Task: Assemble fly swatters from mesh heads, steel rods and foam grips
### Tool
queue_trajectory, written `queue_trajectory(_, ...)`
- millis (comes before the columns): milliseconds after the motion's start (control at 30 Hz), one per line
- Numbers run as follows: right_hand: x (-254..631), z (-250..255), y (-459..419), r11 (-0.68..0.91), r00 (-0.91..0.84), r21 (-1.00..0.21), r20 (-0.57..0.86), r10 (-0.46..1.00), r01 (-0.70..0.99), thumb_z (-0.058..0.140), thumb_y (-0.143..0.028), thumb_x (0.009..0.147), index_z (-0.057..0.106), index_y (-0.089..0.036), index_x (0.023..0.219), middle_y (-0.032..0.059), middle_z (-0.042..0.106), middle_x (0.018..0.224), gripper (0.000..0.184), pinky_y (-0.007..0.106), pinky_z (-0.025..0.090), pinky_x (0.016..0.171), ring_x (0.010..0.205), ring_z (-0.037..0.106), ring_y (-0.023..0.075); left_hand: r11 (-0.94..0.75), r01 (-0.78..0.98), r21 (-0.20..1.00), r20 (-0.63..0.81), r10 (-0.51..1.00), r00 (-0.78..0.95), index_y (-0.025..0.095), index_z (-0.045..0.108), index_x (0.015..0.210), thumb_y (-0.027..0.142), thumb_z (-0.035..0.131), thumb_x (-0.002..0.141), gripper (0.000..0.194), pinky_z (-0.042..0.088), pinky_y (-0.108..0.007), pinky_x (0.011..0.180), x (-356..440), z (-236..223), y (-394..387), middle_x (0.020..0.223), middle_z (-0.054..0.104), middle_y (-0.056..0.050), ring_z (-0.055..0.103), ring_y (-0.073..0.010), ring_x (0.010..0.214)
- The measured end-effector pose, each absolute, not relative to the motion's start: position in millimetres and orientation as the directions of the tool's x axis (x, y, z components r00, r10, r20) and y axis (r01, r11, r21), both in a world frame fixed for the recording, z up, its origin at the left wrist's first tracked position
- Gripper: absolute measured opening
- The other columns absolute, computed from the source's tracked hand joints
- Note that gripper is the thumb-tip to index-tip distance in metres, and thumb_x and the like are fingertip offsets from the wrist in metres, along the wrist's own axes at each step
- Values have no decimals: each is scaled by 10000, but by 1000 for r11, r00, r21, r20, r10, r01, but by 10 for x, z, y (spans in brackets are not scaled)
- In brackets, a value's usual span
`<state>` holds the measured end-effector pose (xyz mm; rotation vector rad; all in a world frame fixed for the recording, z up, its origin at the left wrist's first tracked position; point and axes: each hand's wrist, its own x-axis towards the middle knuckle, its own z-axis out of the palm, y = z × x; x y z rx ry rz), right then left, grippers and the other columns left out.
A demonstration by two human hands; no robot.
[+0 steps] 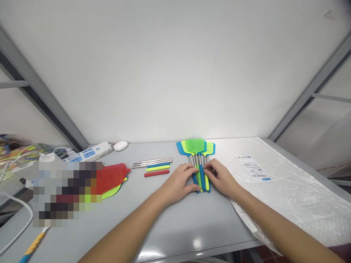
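Observation:
Several fly swatters [195, 146] lie side by side on the grey table, their green, yellow-green and blue mesh heads overlapping toward the wall. Thin metal shafts run from the heads to blue, green and yellow grips. My left hand [182, 182] is curled against the left side of these grips, thumb and fingertips on them. From the right, my right hand [219, 177] has its bent fingers on the grips near their upper ends. To the left lie silver metal rods [152, 162], a yellow grip [158, 168], a red grip [157, 173] and a partly covered blue grip.
A red mesh swatter head [115, 175] lies on yellow-green and blue ones at left, beside a pixelated patch. Behind it are a power strip [94, 150] and a white mouse-shaped object [120, 146]. Clear plastic packaging [276, 186] with a label [253, 168] covers the right side.

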<state>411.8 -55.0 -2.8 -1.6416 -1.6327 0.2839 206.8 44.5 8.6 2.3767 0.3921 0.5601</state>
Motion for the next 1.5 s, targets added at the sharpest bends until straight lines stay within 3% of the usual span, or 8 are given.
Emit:
queue_trajectory(400, 4094, 3, -553, 155, 144, -645, 385, 912, 749, 462, -321, 963, 585, -240, 943, 46, 562, 914, 149, 389, 497, 767, 844, 562, 211, -793, 183, 580, 286, 409, 867, 345, 536, 1348, 514, 713, 787, 611, 459, -407, 966, 2011, 129, 393, 1289, 509, -77, 540, -267, 1125)
queue_trajectory(600, 4102, -53, -544, 132, 149, -619, 380, 913, 775, 452, -406, 973, 608, -268, 1170, 81, 544, 1099, 286, 437, 486, 924, 1036, 559, 237, -836, 186, 516, 296, 378, 877, 358, 564, 1322, 560, 696, 780, 594, 458, -397, 929, 2059, 112, 366, 1198, 526, -69, 546, -255, 1045)
queue_trajectory(733, 4157, -85, -453, 53, 205, -581, 370, 906, 812, 423, -471, 973, 579, -257, 1277, 115, 498, 1231, 403, 516, 392, 1044, 1201, 473, 282, -846, 186, 499, 297, 369, 881, 320, 593, 1290, 584, 684, 776, 585, 458, -392, 923, 2057, 118, 368, 1154, 543, -74, 545, -256, 1035)
queue_trajectory(1067, 4461, 142, 234, -222, 358, -466, 225, 906, 857, 443, -595, 914, 678, -228, 1105, 161, 511, 1330, 476, 657, 360, 959, 1240, 419, 413, -796, 201, 571, 239, 395, 887, 328, 570, 1315, 611, 670, 769, 623, 439, -409, 940, 2068, 106, 405, 1190, 541, -75, 521, -259, 1060)
queue_trajectory(1267, 4557, 142, 472, -287, 383, -435, 149, 912, 853, 466, -551, 893, 680, -228, 1122, 143, 524, 1350, 450, 631, 356, 975, 1270, 424, 403, -794, 214, 569, 202, 387, 900, 373, 578, 1292, 611, 666, 776, 575, 429, -392, 902, 2081, 102, 424, 1205, 538, -60, 510, -253, 1059)
queue_trajectory(1500, 4705, 203, 549, -205, 279, -434, 114, 954, 877, 446, -500, 897, 578, -255, 1244, 82, 596, 1326, 445, 571, 302, 1034, 1281, 452, 331, -797, 244, 553, 172, 395, 902, 425, 537, 1294, 630, 638, 789, 554, 417, -376, 874, 2078, 110, 421, 1229, 521, -28, 511, -224, 1004)
